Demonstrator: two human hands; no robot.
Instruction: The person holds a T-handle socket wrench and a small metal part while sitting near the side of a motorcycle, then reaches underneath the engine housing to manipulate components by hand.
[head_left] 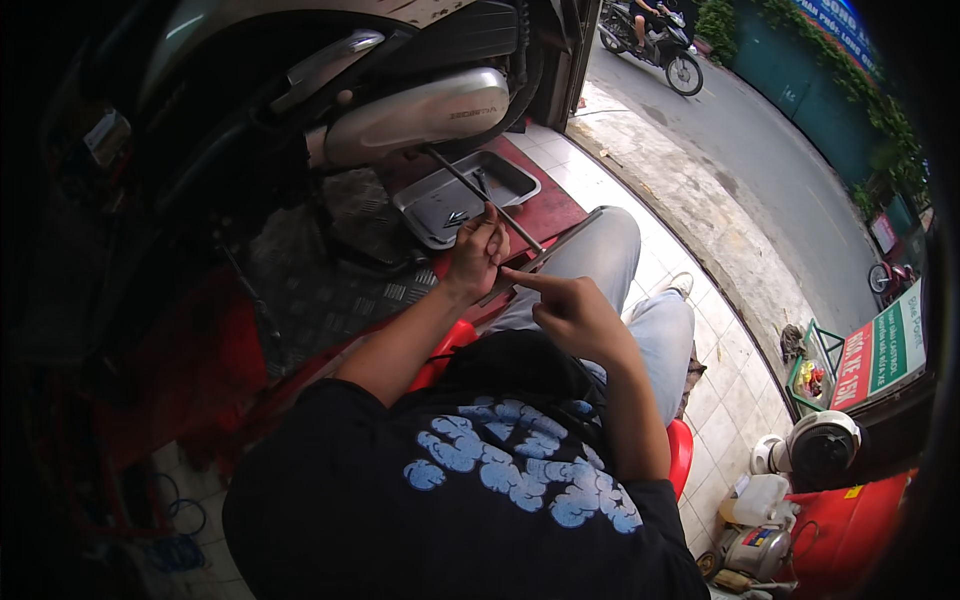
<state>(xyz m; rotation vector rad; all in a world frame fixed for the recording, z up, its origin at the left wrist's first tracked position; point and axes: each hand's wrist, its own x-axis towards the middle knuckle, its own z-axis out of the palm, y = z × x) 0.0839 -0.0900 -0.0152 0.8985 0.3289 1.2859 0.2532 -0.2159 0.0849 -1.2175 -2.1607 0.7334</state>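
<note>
A scooter's silver engine cover (420, 115) is at the upper middle, with a long dark metal bar (460, 178) slanting down from below it over a metal tray (420, 215) that holds several small tools. My left hand (475, 255) is closed at the bar's side, its fingertips at or against the bar; what it holds is hidden. My right hand (570, 305) has the index finger stretched toward my left hand, its tip at the base of that hand, and the other fingers curled, their contents hidden.
A red lift platform (545, 195) and tread plate (290, 320) lie under the scooter. A red stool (678, 460) is beneath me. At lower right stand containers (760, 500), a red machine (840, 530) and a signboard (880, 355). Outside, a person rides a motorbike (650, 45) on the road.
</note>
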